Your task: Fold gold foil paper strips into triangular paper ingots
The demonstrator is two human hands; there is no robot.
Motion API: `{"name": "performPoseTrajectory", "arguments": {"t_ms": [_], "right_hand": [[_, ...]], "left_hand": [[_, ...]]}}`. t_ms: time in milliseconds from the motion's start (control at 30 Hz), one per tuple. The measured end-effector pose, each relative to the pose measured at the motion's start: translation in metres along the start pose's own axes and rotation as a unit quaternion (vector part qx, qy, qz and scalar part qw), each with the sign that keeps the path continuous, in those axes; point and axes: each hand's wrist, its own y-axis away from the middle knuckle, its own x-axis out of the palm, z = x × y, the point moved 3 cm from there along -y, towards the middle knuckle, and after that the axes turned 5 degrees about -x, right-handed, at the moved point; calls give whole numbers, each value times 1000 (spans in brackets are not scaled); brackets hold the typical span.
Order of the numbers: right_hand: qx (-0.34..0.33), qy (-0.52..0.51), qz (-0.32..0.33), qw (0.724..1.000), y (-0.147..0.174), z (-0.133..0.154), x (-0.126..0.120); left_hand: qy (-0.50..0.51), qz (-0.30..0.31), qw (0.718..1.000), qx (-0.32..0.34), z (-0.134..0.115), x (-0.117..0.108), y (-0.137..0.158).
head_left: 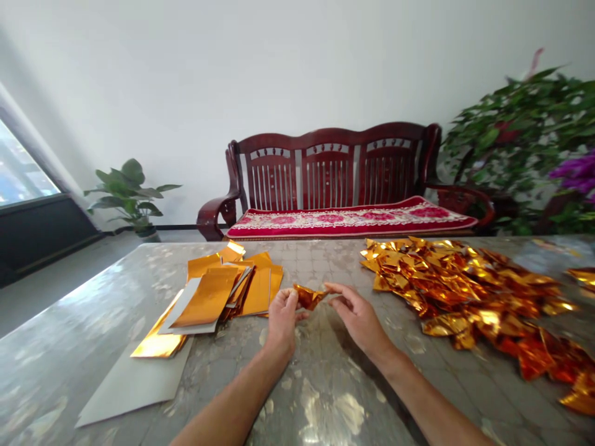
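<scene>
A small folded piece of gold foil paper [308,297], pointed at its ends, is held just above the table in front of me. My left hand [282,313] pinches its left end between thumb and fingers. At the other end, the thumb and forefinger of my right hand [354,313] close around the pointed tip. Left of my hands lie loose stacks of flat gold foil paper sheets [209,297], some showing a grey-white back. A large heap of folded gold foil pieces [446,279] spreads over the right side.
The patterned grey table cover [316,396] runs under everything. A pale sheet of card [134,387] lies at the left, partly under the foil stack. Clear plastic [553,254] is at the far right. Beyond stand a dark wooden bench [330,167] and potted plants [132,189].
</scene>
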Motion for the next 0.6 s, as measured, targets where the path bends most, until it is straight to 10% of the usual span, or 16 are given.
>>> {"name": "performPoseTrajectory", "arguments": {"t_ms": [400,600], "right_hand": [[-57,62,21,996,-5,-1,-8],[-87,66,72,991,-5,-1,-9]], "left_hand": [[-49,33,998,10,9,-3,-1],[-226,-22,954,199,0,-13,-7]]}}
